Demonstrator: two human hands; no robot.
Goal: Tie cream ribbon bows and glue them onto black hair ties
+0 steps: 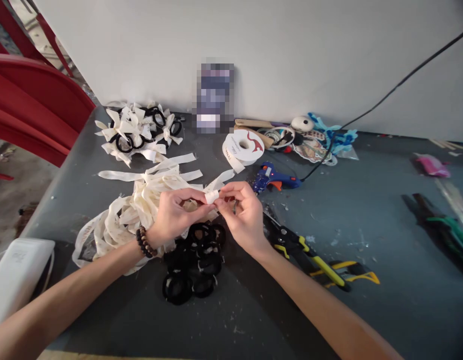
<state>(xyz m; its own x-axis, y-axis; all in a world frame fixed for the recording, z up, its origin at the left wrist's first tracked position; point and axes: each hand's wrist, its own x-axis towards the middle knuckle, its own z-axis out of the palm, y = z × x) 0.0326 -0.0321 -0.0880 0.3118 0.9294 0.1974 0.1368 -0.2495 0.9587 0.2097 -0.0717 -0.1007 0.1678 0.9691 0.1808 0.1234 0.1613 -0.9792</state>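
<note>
My left hand (175,214) and my right hand (243,210) meet above the dark table (366,300), both pinched on a short piece of cream ribbon (211,196) folded between the fingertips. A bead bracelet circles my left wrist. Under my hands lies a heap of black hair ties (195,265). A pile of cut cream ribbon strips (133,210) sits just left of my left hand. The ribbon spool (245,146) stands behind my hands, its loose end trailing toward them.
Finished cream bows on black ties (135,132) lie at the back left. A blue glue gun (274,177) with a black cord rests right of the spool, yellow-handled pliers (317,262) near my right forearm, a white box (17,272) at the left edge, red chairs (32,105) beyond.
</note>
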